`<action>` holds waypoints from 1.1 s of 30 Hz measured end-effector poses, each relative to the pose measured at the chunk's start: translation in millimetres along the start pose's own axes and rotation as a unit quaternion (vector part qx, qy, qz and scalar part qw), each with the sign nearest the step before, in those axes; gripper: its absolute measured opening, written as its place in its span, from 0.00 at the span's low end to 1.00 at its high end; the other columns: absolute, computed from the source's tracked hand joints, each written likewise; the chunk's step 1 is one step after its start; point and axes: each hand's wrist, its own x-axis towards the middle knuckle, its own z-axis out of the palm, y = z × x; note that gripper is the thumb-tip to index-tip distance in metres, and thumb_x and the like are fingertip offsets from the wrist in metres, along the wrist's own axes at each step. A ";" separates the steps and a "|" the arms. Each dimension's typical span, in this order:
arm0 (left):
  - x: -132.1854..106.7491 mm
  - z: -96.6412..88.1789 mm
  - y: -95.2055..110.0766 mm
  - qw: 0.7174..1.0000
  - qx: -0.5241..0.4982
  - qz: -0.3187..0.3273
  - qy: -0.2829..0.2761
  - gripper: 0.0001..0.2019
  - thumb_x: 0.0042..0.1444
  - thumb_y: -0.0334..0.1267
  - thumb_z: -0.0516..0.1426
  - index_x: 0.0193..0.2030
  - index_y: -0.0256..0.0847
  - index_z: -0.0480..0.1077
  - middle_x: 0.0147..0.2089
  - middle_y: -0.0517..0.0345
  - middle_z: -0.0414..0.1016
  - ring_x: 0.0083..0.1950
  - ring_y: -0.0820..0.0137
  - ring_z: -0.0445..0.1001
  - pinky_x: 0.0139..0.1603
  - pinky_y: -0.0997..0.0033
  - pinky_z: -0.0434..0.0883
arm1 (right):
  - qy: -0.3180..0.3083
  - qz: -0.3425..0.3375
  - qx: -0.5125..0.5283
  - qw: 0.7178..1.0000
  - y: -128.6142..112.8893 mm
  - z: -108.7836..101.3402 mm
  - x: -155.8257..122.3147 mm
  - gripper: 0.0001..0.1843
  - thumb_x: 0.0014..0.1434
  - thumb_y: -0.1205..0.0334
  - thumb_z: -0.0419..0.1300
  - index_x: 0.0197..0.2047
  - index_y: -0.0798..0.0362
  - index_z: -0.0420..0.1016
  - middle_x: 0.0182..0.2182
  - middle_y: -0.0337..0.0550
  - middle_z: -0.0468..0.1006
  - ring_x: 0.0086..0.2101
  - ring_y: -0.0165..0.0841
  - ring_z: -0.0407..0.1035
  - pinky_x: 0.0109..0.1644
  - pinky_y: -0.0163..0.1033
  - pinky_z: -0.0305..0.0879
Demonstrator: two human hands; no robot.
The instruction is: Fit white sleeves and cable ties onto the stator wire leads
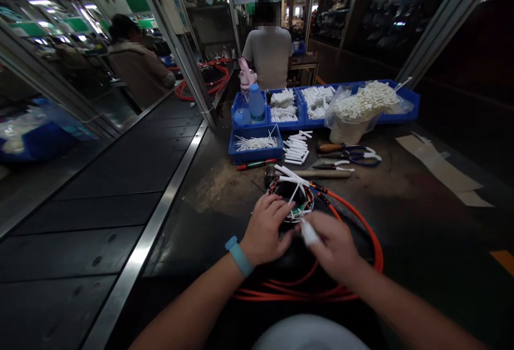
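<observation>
Right now the left hand rests fingers-down on the wound coil ring on the table, steadying it. Right hand pinches a white sleeve tube just beside the ring; looks like sleeving the leads. Orange cable loops around both hands and crowds the work. Loose tubes, scissors and blue bins sit behind.

Stator sat before both hands, cable looped round it; trays behind, conveyor to left.
</observation>
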 end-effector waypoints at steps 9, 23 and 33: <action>4.3 -7.8 -3.8 0.999 -0.008 0.008 -0.040 0.24 0.52 0.37 0.56 0.57 0.38 0.62 0.51 0.47 0.70 0.55 0.58 0.63 0.62 0.48 0.57 | -0.050 0.011 0.129 0.990 21.7 -31.5 29.9 0.09 0.59 0.65 0.53 0.42 0.52 0.71 0.48 0.46 0.72 0.48 0.39 0.66 0.52 0.43 0.61; 8.7 17.5 1.4 0.998 0.006 -0.040 0.038 0.10 0.44 0.33 0.56 0.37 0.36 0.69 0.39 0.49 0.71 0.51 0.56 0.62 0.58 0.51 0.60 | -0.057 -0.230 -0.387 0.891 14.1 -2.0 39.7 0.12 0.58 0.71 0.50 0.26 0.55 0.70 0.24 0.45 0.65 0.30 0.38 0.56 0.34 0.42 0.50; 8.6 12.2 22.3 0.996 0.038 -0.070 0.038 0.28 0.47 0.45 0.61 0.54 0.37 0.63 0.50 0.47 0.69 0.57 0.55 0.61 0.62 0.45 0.53 | 0.006 -0.063 -0.075 0.995 46.3 -57.3 31.7 0.15 0.61 0.58 0.53 0.49 0.54 0.70 0.47 0.49 0.68 0.47 0.40 0.63 0.52 0.45 0.59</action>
